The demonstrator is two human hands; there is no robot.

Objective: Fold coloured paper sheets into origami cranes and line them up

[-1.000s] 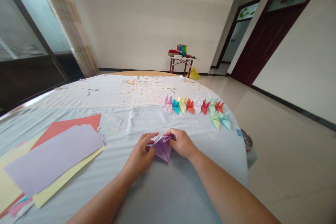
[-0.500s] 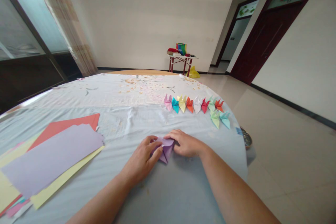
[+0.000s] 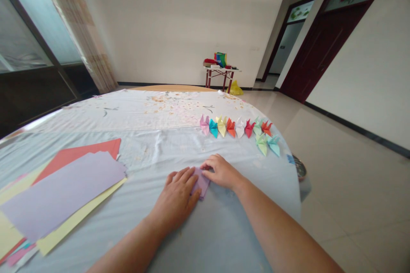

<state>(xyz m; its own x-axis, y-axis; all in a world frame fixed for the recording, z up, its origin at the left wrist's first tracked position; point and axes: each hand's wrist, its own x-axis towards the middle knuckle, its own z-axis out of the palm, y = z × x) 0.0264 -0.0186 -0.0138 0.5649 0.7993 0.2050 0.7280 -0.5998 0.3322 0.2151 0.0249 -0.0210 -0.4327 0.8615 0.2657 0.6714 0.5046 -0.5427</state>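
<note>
A small folded purple paper point(image 3: 202, 181) lies flat on the table point(image 3: 205, 239), mostly covered by my hands. My left hand point(image 3: 177, 198) rests palm down on its left part, fingers stretched out and pressing. My right hand point(image 3: 220, 171) presses its upper right edge with the fingertips, fingers bent and close together. Neither hand lifts the paper.
A row of several coloured folded paper cranes point(image 3: 238, 130) stands beyond my hands near the table's right edge. Large sheets of purple point(image 3: 60, 190), yellow and red paper lie stacked at the left. A small red-legged table point(image 3: 219, 73) with bags stands by the far wall.
The purple paper was held slightly raised between both hands; it has been laid flat, and my left hand has moved over it and spread out.
</note>
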